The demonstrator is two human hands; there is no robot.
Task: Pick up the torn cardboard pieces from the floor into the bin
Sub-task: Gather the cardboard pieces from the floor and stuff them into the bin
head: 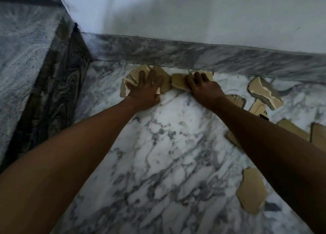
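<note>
Torn tan cardboard pieces lie on the white marble floor along the skirting. My left hand (147, 87) rests flat with spread fingers on a heap of pieces (131, 76) near the wall. My right hand (202, 86) has its fingers curled over another clump of pieces (178, 82) just to the right. More pieces lie at the right: a layered one (264, 90), a printed strip (259, 110), several by my right forearm (292, 129), and one large piece (252, 193) near the front. No bin is in view.
A grey marble skirting (194, 57) runs along the white wall at the back. A dark veined marble step or ledge (44, 66) rises on the left. Bare marble floor (167, 154) lies between my forearms.
</note>
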